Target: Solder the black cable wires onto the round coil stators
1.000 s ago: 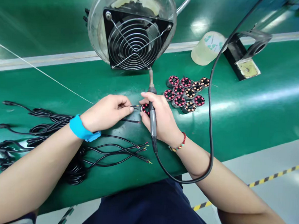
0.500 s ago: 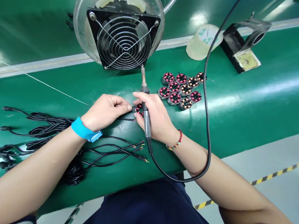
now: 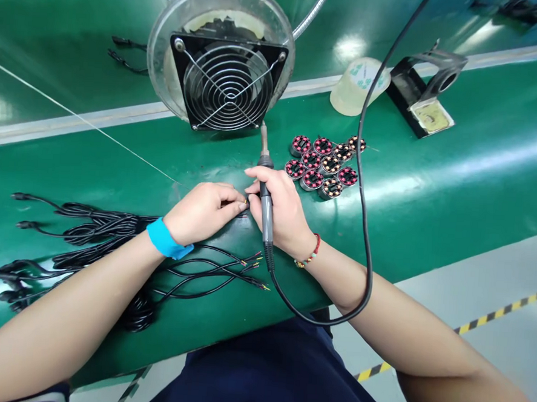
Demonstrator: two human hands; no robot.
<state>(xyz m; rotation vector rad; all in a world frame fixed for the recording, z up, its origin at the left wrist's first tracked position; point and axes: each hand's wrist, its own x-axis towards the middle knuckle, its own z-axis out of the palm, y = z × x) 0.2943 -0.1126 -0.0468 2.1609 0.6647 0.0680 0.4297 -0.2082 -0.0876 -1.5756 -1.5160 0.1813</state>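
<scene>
- The left hand [image 3: 203,212] rested on the green surface [image 3: 433,193], its fingers curled in and pinched on the end of a thin black wire [image 3: 211,248] that ran back under the wrist; a blue wristband [image 3: 166,239] circled that wrist.
- The right hand [image 3: 280,211] was closed around the black grip of a soldering iron [image 3: 265,196], whose metal tip pointed away from the person toward the fan [image 3: 229,84]; the iron's black cord [image 3: 367,231] looped off the near edge and rose up past the far edge of the view.
- The two hands met fingertip to fingertip; whatever small part lay between them was hidden by the fingers.
- A beaded bracelet [image 3: 308,258] sat on the right wrist.
- Just beyond the right hand stood a cluster of small round wound coils [image 3: 323,165], touching one another.
- A bundle of black cables [image 3: 88,238] lay to the left, their stripped ends [image 3: 255,270] fanned out near the left wrist.
- Farther back were a roll of tape [image 3: 360,85] and a black iron stand [image 3: 423,92].
</scene>
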